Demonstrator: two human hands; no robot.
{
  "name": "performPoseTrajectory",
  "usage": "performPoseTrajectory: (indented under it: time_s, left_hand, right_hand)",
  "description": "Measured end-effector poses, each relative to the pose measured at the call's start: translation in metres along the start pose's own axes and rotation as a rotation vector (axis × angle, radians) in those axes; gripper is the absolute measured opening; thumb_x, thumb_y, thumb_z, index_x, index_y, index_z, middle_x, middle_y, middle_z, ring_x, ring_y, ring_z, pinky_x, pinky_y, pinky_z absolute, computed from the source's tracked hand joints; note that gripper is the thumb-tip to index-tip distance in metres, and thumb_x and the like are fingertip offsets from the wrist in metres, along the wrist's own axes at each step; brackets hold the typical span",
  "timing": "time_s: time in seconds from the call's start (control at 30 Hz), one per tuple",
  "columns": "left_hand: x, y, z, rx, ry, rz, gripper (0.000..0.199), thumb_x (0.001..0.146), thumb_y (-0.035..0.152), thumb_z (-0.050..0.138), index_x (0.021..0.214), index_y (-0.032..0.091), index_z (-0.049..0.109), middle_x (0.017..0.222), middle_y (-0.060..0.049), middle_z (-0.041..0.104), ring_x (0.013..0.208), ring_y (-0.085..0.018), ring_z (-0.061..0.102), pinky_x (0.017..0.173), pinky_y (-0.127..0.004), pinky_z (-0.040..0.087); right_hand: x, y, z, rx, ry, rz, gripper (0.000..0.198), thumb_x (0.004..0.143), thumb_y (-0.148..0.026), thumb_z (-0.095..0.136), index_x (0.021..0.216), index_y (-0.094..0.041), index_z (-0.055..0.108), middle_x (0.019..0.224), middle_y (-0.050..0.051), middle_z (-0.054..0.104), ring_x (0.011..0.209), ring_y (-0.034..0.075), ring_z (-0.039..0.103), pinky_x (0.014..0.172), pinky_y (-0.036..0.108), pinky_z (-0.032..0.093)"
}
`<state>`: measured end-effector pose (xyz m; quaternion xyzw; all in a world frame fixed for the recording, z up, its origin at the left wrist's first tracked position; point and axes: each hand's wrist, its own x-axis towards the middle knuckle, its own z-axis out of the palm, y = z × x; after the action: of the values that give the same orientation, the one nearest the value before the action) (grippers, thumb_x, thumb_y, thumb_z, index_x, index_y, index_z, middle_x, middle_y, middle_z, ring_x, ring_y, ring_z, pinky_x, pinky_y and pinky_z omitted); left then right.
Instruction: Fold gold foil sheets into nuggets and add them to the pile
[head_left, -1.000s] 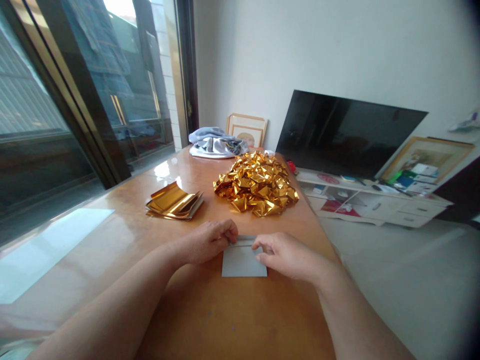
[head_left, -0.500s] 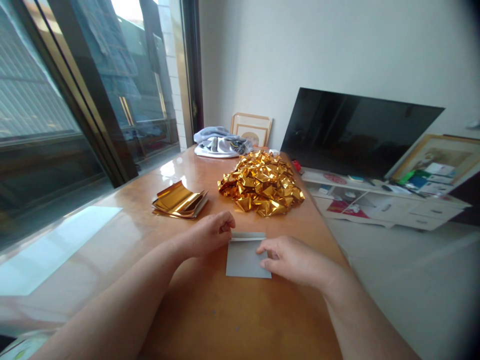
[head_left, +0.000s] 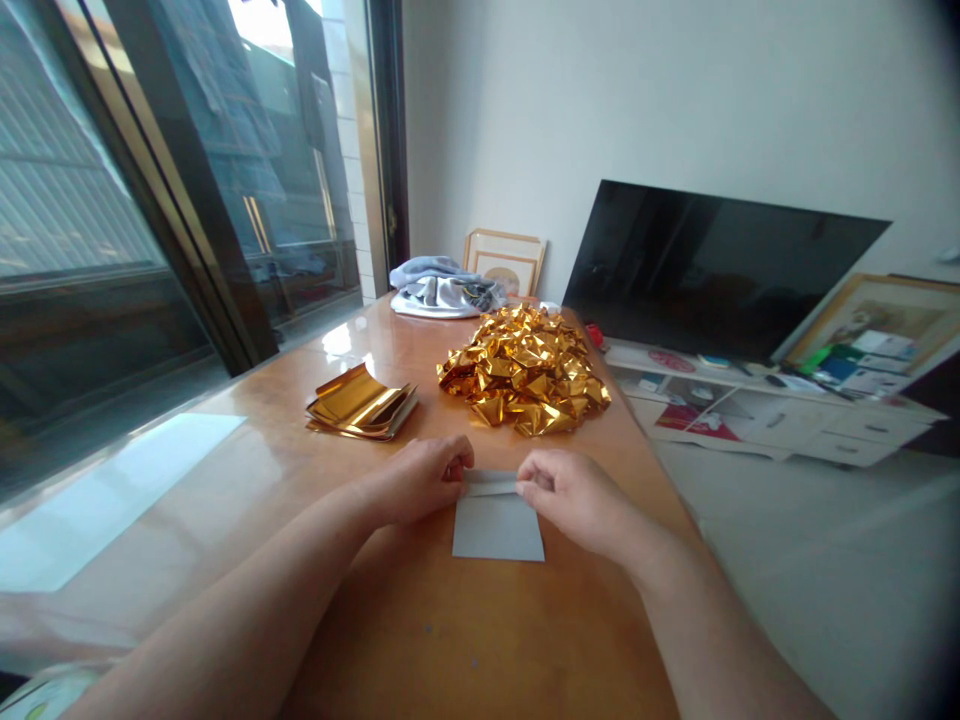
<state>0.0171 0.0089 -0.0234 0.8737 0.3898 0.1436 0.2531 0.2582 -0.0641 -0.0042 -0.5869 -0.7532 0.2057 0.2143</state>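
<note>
A sheet of foil paper (head_left: 497,530) lies pale side up on the wooden table, its far edge folded over in a narrow strip. My left hand (head_left: 437,472) is closed at the left end of that fold, thumb and fingers pinching the paper. At the fold's right end my right hand (head_left: 564,492) pinches the other edge, fingers curled. Beyond my left hand sits a stack of gold foil sheets (head_left: 361,402), its top sheets curling up. A large heap of folded gold foil pieces (head_left: 529,370) rises beyond the paper.
The wooden table (head_left: 480,640) has its right edge close beside my right forearm. Bundled cloth (head_left: 435,287) and framed pictures (head_left: 504,262) are at the far end. A television (head_left: 720,270) stands on a white cabinet (head_left: 765,410) to the right. Glass doors (head_left: 225,180) line the left.
My right hand has moved from the middle of the sheet up to the right end of the fold and closed there. The left hand stays at the left end.
</note>
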Motion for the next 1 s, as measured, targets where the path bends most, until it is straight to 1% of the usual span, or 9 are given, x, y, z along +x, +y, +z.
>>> performPoseTrajectory:
  time_s: [0.07, 0.13, 0.2, 0.27, 0.4, 0.57, 0.67, 0.83, 1.0]
  left_hand:
    - [-0.001, 0.002, -0.002, 0.009, -0.002, -0.003, 0.024, 0.075, 0.018, 0.058, 0.099, 0.021, 0.056, 0.085, 0.000, 0.066, 0.073, -0.016, 0.059, 0.061, -0.024, 0.038]
    - [-0.002, 0.005, -0.005, 0.023, -0.015, 0.000, 0.025, 0.076, 0.019, 0.058, 0.100, 0.022, 0.056, 0.085, 0.000, 0.066, 0.073, -0.016, 0.059, 0.061, -0.024, 0.037]
    - [-0.004, 0.007, -0.007, 0.039, -0.034, 0.009, 0.025, 0.076, 0.020, 0.059, 0.101, 0.022, 0.055, 0.085, 0.001, 0.066, 0.073, -0.016, 0.059, 0.061, -0.024, 0.037]
    - [-0.005, 0.008, -0.007, 0.049, -0.036, 0.014, 0.024, 0.077, 0.022, 0.059, 0.101, 0.022, 0.055, 0.085, 0.001, 0.067, 0.073, -0.016, 0.058, 0.061, -0.024, 0.037]
    - [-0.006, 0.008, -0.006, 0.056, -0.014, -0.015, 0.027, 0.076, 0.022, 0.058, 0.103, 0.022, 0.054, 0.085, 0.001, 0.068, 0.073, -0.016, 0.059, 0.062, -0.025, 0.036]
    - [-0.007, 0.010, -0.009, 0.061, -0.024, -0.091, 0.035, 0.074, 0.026, 0.062, 0.108, 0.023, 0.053, 0.082, 0.002, 0.068, 0.075, -0.018, 0.061, 0.067, -0.027, 0.036]
    - [-0.008, 0.012, -0.012, 0.102, -0.034, -0.112, 0.030, 0.075, 0.030, 0.063, 0.104, 0.023, 0.056, 0.084, 0.002, 0.069, 0.078, -0.019, 0.062, 0.071, -0.029, 0.036]
    - [-0.007, 0.013, -0.013, 0.142, -0.056, -0.122, 0.021, 0.075, 0.031, 0.064, 0.095, 0.023, 0.063, 0.091, 0.001, 0.072, 0.082, -0.020, 0.063, 0.077, -0.031, 0.037]
    - [-0.006, 0.011, -0.011, 0.119, -0.096, -0.112, 0.017, 0.075, 0.031, 0.065, 0.089, 0.024, 0.068, 0.090, 0.000, 0.074, 0.083, -0.021, 0.064, 0.082, -0.035, 0.039]
  right_hand:
    - [0.008, 0.002, 0.008, -0.027, 0.100, -0.029, 0.014, 0.087, -0.030, 0.062, 0.094, -0.020, 0.068, 0.092, 0.003, 0.068, 0.079, 0.016, 0.059, 0.069, 0.026, 0.040]
    - [0.015, 0.002, 0.018, -0.081, 0.153, -0.064, 0.023, 0.085, -0.031, 0.066, 0.105, -0.021, 0.068, 0.099, 0.005, 0.067, 0.092, 0.020, 0.059, 0.079, 0.028, 0.042]
    - [0.021, 0.001, 0.027, -0.151, 0.148, -0.099, 0.029, 0.085, -0.032, 0.067, 0.111, -0.021, 0.068, 0.105, 0.008, 0.066, 0.102, 0.023, 0.056, 0.086, 0.031, 0.041]
    - [0.025, -0.003, 0.033, -0.196, 0.122, -0.113, 0.031, 0.085, -0.033, 0.067, 0.115, -0.022, 0.068, 0.108, 0.008, 0.065, 0.106, 0.024, 0.054, 0.089, 0.033, 0.040]
    - [0.028, -0.010, 0.038, -0.226, 0.070, -0.119, 0.026, 0.086, -0.034, 0.068, 0.110, -0.024, 0.069, 0.105, 0.007, 0.065, 0.104, 0.025, 0.053, 0.088, 0.034, 0.037]
    - [0.028, -0.011, 0.038, -0.200, 0.081, -0.128, 0.016, 0.082, -0.030, 0.072, 0.095, -0.024, 0.067, 0.098, 0.004, 0.065, 0.098, 0.023, 0.053, 0.085, 0.033, 0.036]
    - [0.028, -0.010, 0.039, -0.180, 0.076, -0.127, 0.013, 0.079, -0.025, 0.074, 0.085, -0.023, 0.064, 0.091, 0.002, 0.063, 0.093, 0.021, 0.052, 0.080, 0.031, 0.036]
    - [0.029, -0.007, 0.039, -0.125, 0.055, -0.126, 0.012, 0.078, -0.024, 0.074, 0.084, -0.022, 0.064, 0.089, 0.001, 0.062, 0.089, 0.020, 0.053, 0.075, 0.029, 0.037]
    - [0.032, -0.001, 0.040, -0.088, 0.051, -0.141, 0.011, 0.081, -0.027, 0.070, 0.078, -0.022, 0.061, 0.083, 0.001, 0.061, 0.083, 0.019, 0.053, 0.071, 0.028, 0.037]
